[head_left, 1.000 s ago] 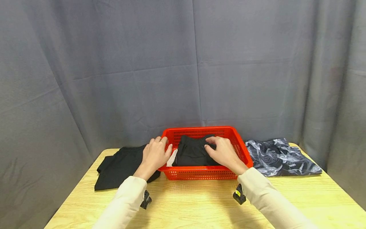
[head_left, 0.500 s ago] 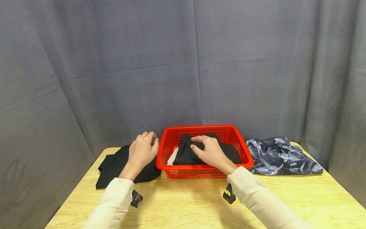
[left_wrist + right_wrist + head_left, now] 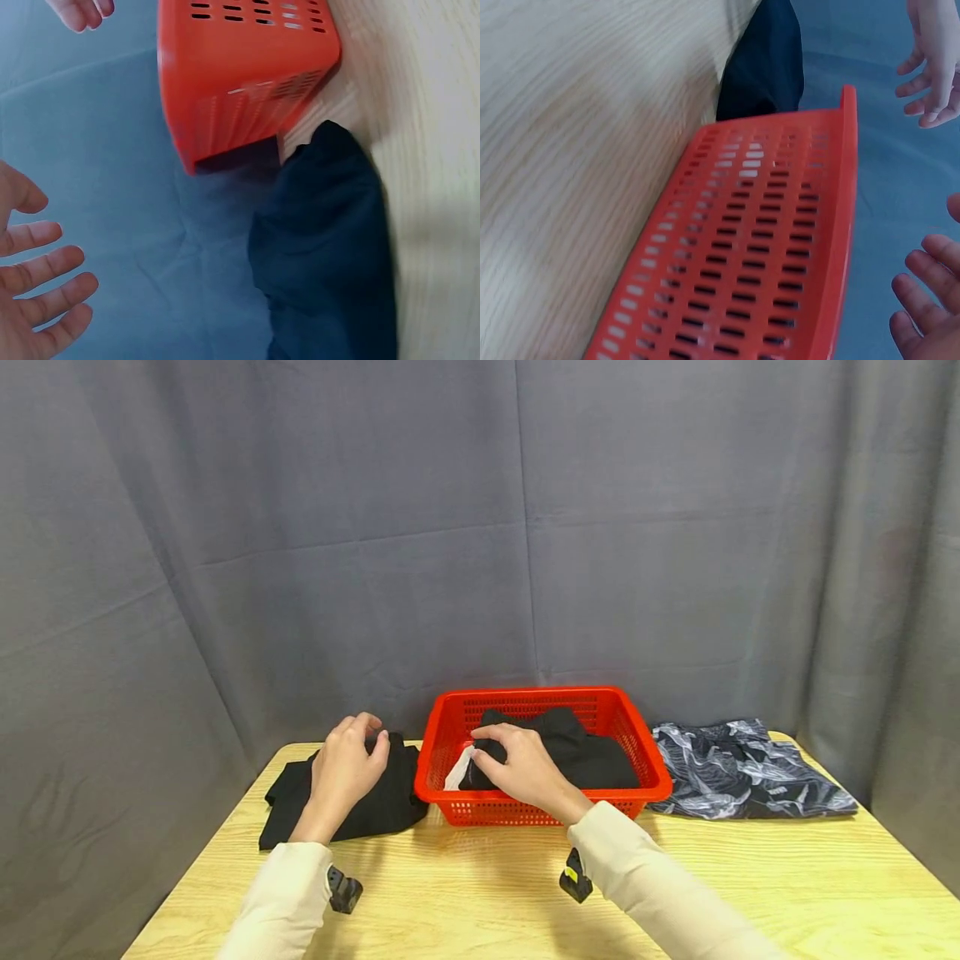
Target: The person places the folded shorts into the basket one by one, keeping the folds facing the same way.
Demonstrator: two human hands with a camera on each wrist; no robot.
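A red plastic basket (image 3: 542, 695) stands at the back middle of the wooden table (image 3: 750, 881). A folded black garment (image 3: 592, 758) lies in it, with a white piece (image 3: 455, 773) at its left end. My right hand (image 3: 504, 757) rests over the left end of that garment, fingers loosely curved; in the right wrist view its fingers (image 3: 928, 298) hold nothing. My left hand (image 3: 352, 753) hovers over a second black garment (image 3: 392, 803) lying left of the basket. The left wrist view shows its fingers (image 3: 41, 281) spread and empty, beside the basket (image 3: 247, 75).
A grey-and-white patterned garment (image 3: 742, 768) lies on the table right of the basket. A grey curtain (image 3: 300, 527) hangs close behind the table. Small black wrist devices (image 3: 343, 891) sit under both sleeves.
Both hands moved left. The left hand left the basket's left rim and now hovers over the black garment on the table. The right hand slid from the basket garment's right side to its left end.
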